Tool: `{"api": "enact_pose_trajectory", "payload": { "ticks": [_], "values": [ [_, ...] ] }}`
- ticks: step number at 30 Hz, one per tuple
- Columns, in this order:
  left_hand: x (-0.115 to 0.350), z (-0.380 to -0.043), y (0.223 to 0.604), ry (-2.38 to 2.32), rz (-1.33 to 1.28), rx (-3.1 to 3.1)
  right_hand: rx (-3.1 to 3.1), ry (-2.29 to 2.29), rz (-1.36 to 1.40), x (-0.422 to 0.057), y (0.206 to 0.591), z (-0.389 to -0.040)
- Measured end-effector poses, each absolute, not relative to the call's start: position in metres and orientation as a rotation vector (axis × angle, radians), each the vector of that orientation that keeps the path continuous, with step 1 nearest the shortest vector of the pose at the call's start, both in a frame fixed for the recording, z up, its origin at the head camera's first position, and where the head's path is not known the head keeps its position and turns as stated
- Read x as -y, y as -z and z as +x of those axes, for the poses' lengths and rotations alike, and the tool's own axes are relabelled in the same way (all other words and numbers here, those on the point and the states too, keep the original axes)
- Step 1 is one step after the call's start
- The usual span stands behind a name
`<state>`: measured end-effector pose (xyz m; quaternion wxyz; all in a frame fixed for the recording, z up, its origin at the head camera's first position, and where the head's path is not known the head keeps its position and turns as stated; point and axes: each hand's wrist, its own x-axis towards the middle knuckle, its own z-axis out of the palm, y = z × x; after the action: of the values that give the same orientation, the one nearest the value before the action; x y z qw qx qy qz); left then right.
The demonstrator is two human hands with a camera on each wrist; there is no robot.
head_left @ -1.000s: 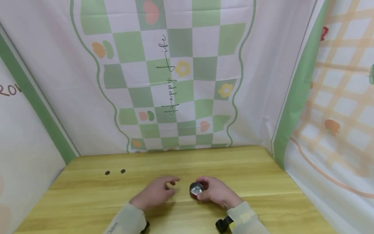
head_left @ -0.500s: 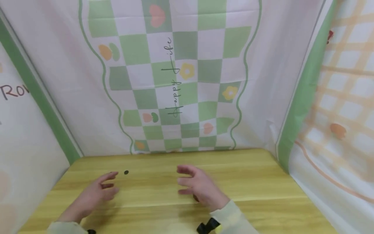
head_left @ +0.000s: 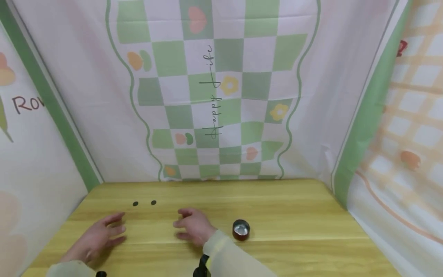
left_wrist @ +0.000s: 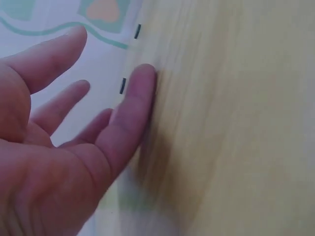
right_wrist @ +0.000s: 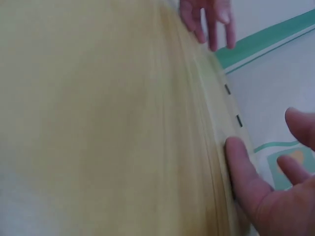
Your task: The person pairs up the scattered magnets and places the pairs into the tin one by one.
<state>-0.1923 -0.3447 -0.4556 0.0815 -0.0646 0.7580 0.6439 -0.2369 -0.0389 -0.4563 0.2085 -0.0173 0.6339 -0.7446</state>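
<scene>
The left hand (head_left: 95, 239) is released, its fingers (left_wrist: 127, 115) relaxed and spread apart over the desk (head_left: 283, 206). The right hand (head_left: 196, 227) is released too, its fingers parted and pointing toward the left hand, with a wide gap between the 2. In the wrist views, 1 finger of each hand comes close to the wood-grain top; I cannot tell whether either touches it.

Behind the left hand shows a pale left sleeve (head_left: 69, 269), with a bit of a black left wrist camera (head_left: 101, 274) beside it. The right hand comes out of a matching right sleeve (head_left: 238, 259), with a black right wrist camera (head_left: 200, 271) on its inner side.

The small round tin (head_left: 241, 229) sits on the desk to the right of the right hand, near the sleeve but apart from it. It has a dark rim, a silvery middle and a reddish near side.

Farther out than the fingertips, between the 2 hands, are 2 dark round spots (head_left: 154, 202) side by side near the far edge.

Past that edge, straight ahead of the hands, a white backdrop cloth (head_left: 221, 84) carries green checks, hearts, flowers and the words "Happy Life". A green-bordered panel (head_left: 45, 161) rises beyond the left hand; an orange-checked panel (head_left: 408, 127) rises far to the right hand's right.
</scene>
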Motion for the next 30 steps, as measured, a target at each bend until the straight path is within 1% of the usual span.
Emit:
{"api": "enact_pose_trajectory", "payload": {
  "ticks": [13,24,30],
  "values": [
    [0.354,-0.240,0.465,-2.044,-0.164,-2.222,-1.780,2.106,-0.135,0.086,0.463,-0.286],
    [0.355,-0.266,0.464,-2.025,-0.222,-2.254,-1.810,2.063,-0.185,0.110,0.467,-0.305],
    [0.354,-0.274,0.471,-2.064,-0.293,-2.224,-1.842,2.036,-0.200,0.117,0.470,-0.317]
  ]
}}
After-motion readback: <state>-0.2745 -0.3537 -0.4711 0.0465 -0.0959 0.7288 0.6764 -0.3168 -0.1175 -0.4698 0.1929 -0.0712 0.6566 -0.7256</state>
